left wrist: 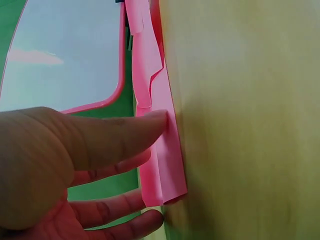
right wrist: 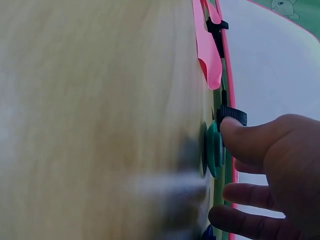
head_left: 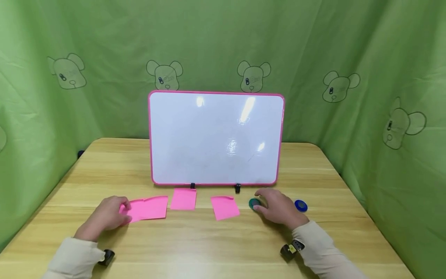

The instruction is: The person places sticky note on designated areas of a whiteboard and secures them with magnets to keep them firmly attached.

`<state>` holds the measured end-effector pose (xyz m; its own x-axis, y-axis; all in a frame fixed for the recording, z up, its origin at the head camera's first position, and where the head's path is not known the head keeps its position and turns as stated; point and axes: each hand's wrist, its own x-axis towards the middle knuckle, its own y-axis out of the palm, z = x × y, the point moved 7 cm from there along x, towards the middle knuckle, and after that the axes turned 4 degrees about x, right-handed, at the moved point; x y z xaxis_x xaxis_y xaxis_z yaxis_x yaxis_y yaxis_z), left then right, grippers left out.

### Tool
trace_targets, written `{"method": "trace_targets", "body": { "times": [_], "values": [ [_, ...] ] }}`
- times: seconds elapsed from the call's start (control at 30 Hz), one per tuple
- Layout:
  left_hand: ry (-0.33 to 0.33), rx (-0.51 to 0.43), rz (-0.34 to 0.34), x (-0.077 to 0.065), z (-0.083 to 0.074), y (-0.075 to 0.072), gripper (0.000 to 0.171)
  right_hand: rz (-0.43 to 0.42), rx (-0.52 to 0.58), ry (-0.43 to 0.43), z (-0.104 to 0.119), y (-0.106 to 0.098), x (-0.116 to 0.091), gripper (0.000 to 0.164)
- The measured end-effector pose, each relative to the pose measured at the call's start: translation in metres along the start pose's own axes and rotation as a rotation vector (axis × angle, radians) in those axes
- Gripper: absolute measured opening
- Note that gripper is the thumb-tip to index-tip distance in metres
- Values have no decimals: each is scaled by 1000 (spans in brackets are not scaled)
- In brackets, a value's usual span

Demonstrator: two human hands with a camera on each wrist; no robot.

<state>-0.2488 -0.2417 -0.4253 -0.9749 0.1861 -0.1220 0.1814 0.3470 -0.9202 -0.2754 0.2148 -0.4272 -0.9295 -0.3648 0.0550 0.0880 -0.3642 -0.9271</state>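
At the left of the table my left hand [head_left: 109, 214] spans the outer end of a pink sticky note [head_left: 136, 211], fingers at its far side and thumb [left wrist: 142, 127] over its near part. Another pink note [head_left: 156, 208] adjoins that one. Over on the right, a round green magnet [head_left: 253, 202] with a grey centre lies between the thumb and fingers of my right hand [head_left: 281, 208]. In the right wrist view the thumb is close to the magnet [right wrist: 214, 150] and the other fingers are spread; contact is unclear.
A pink-framed whiteboard [head_left: 216, 139] stands upright on black feet [head_left: 238, 188] behind the notes. Two separate pink notes, one left [head_left: 183, 199] and one right [head_left: 225, 208], lie before it. A blue magnet [head_left: 301, 205] lies beyond my right hand. Green curtains [head_left: 209, 42] surround the table.
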Motion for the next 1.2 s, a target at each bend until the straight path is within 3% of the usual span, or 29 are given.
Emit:
{"method": "trace_targets", "body": {
  "times": [0.27, 0.83, 1.2],
  "values": [
    [33, 8, -7, 5, 4, 1, 22, 5, -56, -55, 6, 3, 3, 42],
    [63, -32, -116, 6, 9, -12, 24, 39, -36, -60, 9, 9, 5, 31],
    [80, -96, -188, 7, 5, -22, 29, -17, 13, -93, 9, 4, 8, 24]
  ]
}}
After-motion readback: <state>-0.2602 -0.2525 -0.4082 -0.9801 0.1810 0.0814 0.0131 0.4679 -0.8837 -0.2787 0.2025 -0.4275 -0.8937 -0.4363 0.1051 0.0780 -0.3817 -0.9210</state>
